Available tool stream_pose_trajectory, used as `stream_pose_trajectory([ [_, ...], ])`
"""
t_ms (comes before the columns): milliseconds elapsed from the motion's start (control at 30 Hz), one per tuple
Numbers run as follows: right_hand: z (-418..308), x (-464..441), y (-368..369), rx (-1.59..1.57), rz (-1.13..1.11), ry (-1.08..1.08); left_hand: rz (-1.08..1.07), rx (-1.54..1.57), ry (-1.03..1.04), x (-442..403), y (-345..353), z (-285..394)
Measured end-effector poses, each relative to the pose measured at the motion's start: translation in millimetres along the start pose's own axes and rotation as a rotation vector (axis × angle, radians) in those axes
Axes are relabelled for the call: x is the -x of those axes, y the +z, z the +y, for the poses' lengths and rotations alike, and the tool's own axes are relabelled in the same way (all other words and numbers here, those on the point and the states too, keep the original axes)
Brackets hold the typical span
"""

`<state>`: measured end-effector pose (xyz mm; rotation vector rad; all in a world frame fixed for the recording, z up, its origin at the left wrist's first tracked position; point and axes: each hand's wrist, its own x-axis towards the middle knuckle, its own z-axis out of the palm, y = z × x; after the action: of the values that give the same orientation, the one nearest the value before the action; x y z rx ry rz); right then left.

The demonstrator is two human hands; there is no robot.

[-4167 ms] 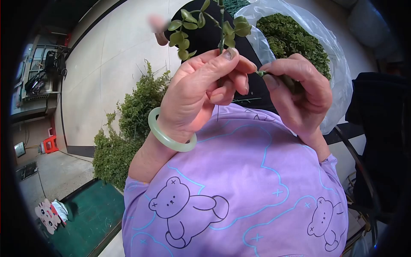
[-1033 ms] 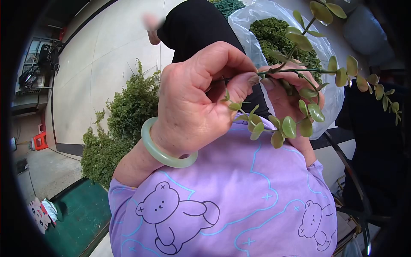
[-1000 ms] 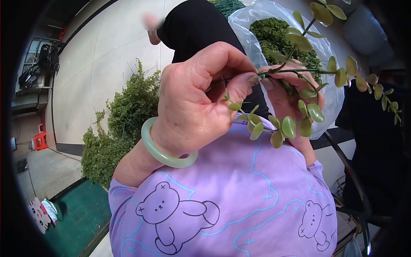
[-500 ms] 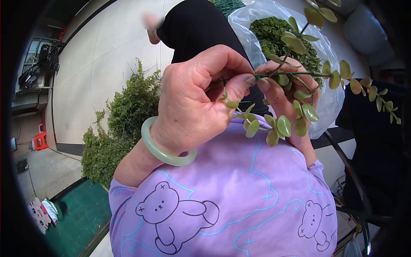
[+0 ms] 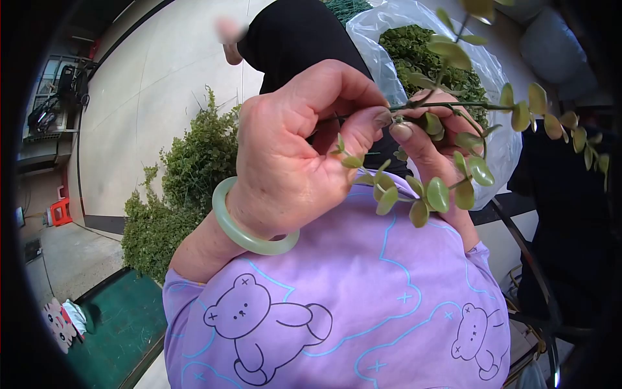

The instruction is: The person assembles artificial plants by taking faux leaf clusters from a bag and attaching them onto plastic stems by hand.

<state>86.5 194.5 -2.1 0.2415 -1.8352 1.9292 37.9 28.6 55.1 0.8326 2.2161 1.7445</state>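
My left hand, with a pale green bangle on its wrist, pinches the stem end of an artificial leafy sprig between thumb and index finger. From there the sprig's thin green branches with rounded green and reddish leaves spread to the right, one up, one sideways, one curving down. Close beside it, my right hand is curled around the branches near the joint, its thumb tip just off the left thumb. Leaves and stems partly hide the right fingers.
A clear plastic bag holding a mass of green foliage lies beyond my hands. More bushy foliage is piled on the floor at the left. A green board is at the lower left, and a dark metal frame at the right.
The sprig has tilted and shifted slightly, its right-hand branches moving a little right. My left hand has risen slightly, and the right thumb has come a bit away from the stem.
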Motion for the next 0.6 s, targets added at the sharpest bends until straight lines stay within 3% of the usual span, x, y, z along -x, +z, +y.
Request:
stream_pose_trajectory([
  [67,1,-1,-4,0.095,-0.036,-0.045,-0.010,-0.070,0.026,0,-1,3],
  [167,-5,4,-3,0.053,0.033,0.089,-0.038,-0.066,0.058,0,0,4],
  [267,4,5,-5,-0.105,0.028,-0.003,-0.048,-0.085,0.053,-1,0,1],
  [367,5,0,-6,-0.028,-0.016,-0.103,-0.049,-0.112,0.053,-2,-1,0],
  [500,-5,1,-6,-0.159,-0.014,0.063,-0.052,-0.100,0.034,-1,-1,0],
  [600,-8,1,-1,-0.052,0.025,0.074,-0.036,-0.095,0.024,-1,-1,0],
])
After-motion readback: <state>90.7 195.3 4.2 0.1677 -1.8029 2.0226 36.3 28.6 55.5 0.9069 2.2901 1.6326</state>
